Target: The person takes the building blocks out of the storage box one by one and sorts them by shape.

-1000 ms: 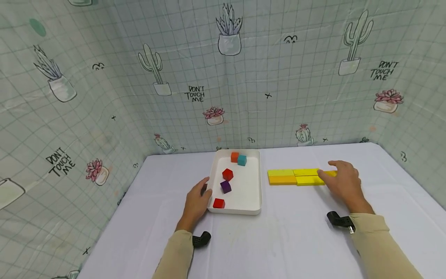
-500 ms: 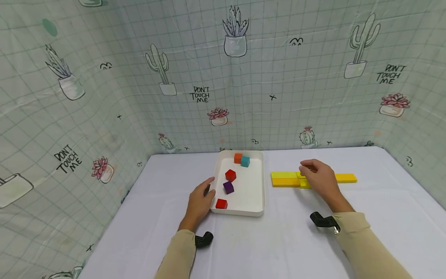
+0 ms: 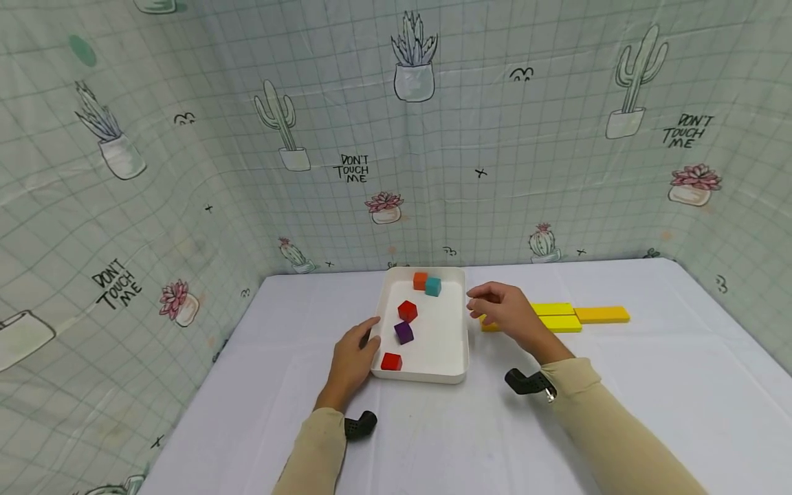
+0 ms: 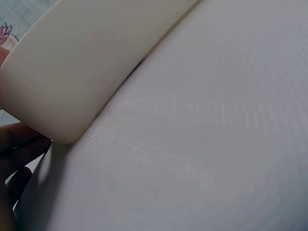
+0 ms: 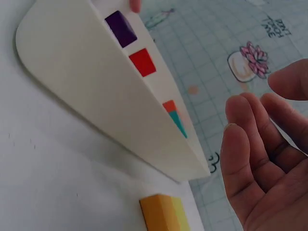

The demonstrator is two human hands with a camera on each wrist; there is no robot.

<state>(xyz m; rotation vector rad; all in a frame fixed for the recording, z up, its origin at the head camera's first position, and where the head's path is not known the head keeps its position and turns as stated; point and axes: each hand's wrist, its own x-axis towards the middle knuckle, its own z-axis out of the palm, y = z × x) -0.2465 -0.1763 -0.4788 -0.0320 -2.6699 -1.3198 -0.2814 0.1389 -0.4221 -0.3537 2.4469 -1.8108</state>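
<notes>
Underneath lies a white-covered bench [image 3: 421, 440], printed cloth [image 3: 427, 148] beyond; the left hand [image 3: 349, 357], fingers apart, touches a tray [image 3: 442, 344]; the right hand [image 3: 512, 315] hovers, thumb parted.

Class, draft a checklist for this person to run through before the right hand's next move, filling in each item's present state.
1. Left hand touching the white rectangular tray: ok, at its left side.
2. Five small coloured blocks inside the tray: ok.
3. Right hand free: ok, holding nothing.
4. Yellow rectangular bars in full view: not ok, the right hand partly covers them.
5. Exact bar count: cannot tell, for that reason.
</notes>
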